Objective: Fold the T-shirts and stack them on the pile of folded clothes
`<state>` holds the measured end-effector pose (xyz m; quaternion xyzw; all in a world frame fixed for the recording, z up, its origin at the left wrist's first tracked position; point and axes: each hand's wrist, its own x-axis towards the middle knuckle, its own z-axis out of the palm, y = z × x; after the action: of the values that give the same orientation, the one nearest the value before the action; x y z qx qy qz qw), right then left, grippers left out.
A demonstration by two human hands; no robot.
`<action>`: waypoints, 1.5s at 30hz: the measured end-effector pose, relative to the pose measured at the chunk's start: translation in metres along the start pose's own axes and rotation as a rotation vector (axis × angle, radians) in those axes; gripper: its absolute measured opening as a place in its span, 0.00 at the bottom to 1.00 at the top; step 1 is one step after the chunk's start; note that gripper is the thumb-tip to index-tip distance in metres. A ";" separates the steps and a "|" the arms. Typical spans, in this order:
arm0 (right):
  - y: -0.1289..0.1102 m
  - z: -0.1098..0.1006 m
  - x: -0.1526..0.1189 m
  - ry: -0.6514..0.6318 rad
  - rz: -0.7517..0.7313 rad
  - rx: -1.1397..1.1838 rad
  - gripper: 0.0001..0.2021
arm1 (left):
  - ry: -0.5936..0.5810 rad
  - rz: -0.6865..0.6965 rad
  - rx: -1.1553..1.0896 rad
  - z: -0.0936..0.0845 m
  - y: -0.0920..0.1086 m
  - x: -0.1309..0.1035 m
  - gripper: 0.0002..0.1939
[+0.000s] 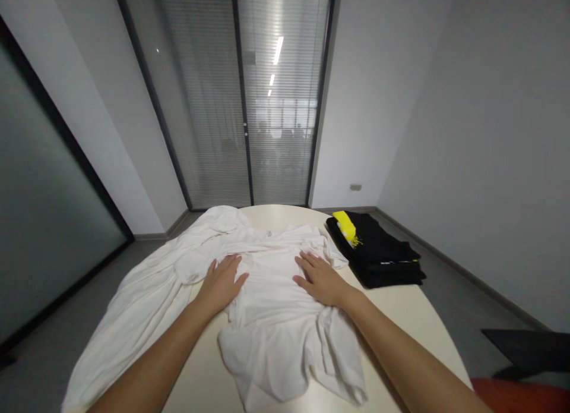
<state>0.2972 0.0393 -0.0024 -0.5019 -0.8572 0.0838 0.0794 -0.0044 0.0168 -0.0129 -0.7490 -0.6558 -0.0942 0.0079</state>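
A white shirt (271, 288) lies spread on the round table, its neckline toward the far edge and its lower part wrinkled and bunched nearer me. On its left side rests my left hand (222, 281), palm down with the fingers spread. My right hand (323, 279) lies flat on the shirt's right side, fingers also apart. Neither hand grips the cloth. More white cloth (138, 300) lies in loose folds left of the shirt and hangs over the table's left edge.
Folded black clothes (378, 243) are stacked at the table's right, with a yellow item (345, 226) on top. The pale table (430, 336) has a curved edge. A red seat (519, 395) and a black chair part (534, 347) stand at the lower right.
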 end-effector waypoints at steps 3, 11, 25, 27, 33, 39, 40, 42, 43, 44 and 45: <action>-0.004 -0.005 -0.003 -0.022 0.023 -0.021 0.32 | 0.028 0.013 0.004 -0.001 -0.001 0.001 0.26; -0.019 -0.033 -0.016 -0.026 -0.001 -0.088 0.29 | 0.076 0.006 0.034 -0.013 -0.008 0.000 0.27; -0.033 -0.048 -0.013 0.005 0.045 -0.126 0.17 | 0.069 0.097 0.028 -0.027 0.020 -0.009 0.17; -0.030 -0.040 -0.012 0.018 0.037 -0.138 0.20 | 0.055 0.136 0.018 -0.019 0.019 -0.010 0.23; -0.015 -0.008 -0.005 0.073 0.056 -0.111 0.28 | 0.054 0.170 -0.006 -0.003 0.012 -0.002 0.27; 0.014 0.010 0.013 0.105 0.038 -0.009 0.30 | 0.049 0.104 -0.070 0.003 0.006 0.007 0.27; 0.015 0.007 0.014 0.122 0.032 -0.001 0.29 | 0.054 0.105 -0.070 0.002 0.005 0.008 0.27; 0.011 -0.002 0.012 0.186 0.008 -0.004 0.26 | 0.086 0.106 -0.057 -0.002 0.004 0.007 0.25; 0.007 -0.009 0.010 0.220 -0.002 -0.011 0.24 | 0.109 0.102 -0.043 -0.005 0.004 0.006 0.24; 0.001 -0.015 0.007 0.247 -0.002 -0.015 0.21 | 0.131 0.092 -0.023 -0.009 0.004 0.005 0.22; -0.005 -0.021 0.004 0.258 0.009 -0.014 0.19 | 0.146 0.078 -0.006 -0.014 0.004 0.003 0.20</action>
<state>0.2955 0.0412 0.0194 -0.5129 -0.8381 0.0129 0.1852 -0.0014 0.0177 0.0015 -0.7650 -0.6237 -0.1501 0.0574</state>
